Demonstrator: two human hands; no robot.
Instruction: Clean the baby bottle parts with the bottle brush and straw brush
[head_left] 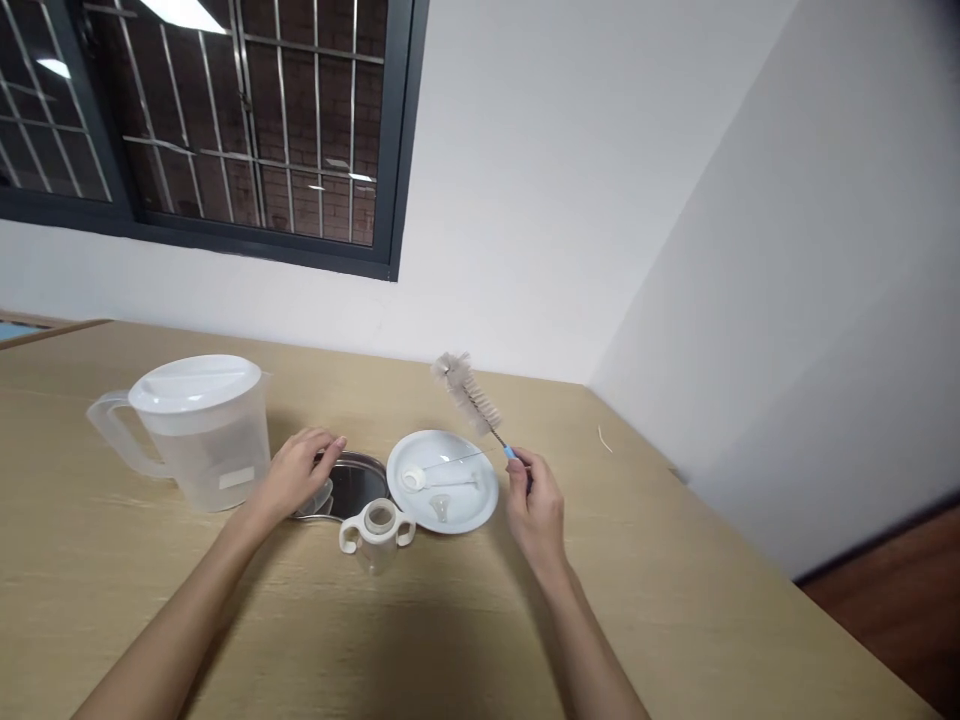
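Observation:
A bottle brush point(472, 398) with pale bristles and a blue-ended handle is gripped in my right hand point(536, 505), tilted up and to the left above the table. My left hand point(304, 470) hovers at the left rim of a round metal tray point(364, 485), thumb and fingers apart. Just below it is a small clear piece point(321, 496), partly hidden by the hand. Between my hands stands a clear baby bottle point(377, 540) with a white two-handled collar, its mouth uncovered. Behind it to the right, a white plate point(476, 510) holds several small clear and white parts.
A lidded translucent pitcher point(214, 450) stands left of my left hand, its handle pointing left. A thin pale strip point(604, 440) lies at the right of the wooden table point(300, 640). White walls and a barred window point(255, 120) border the back.

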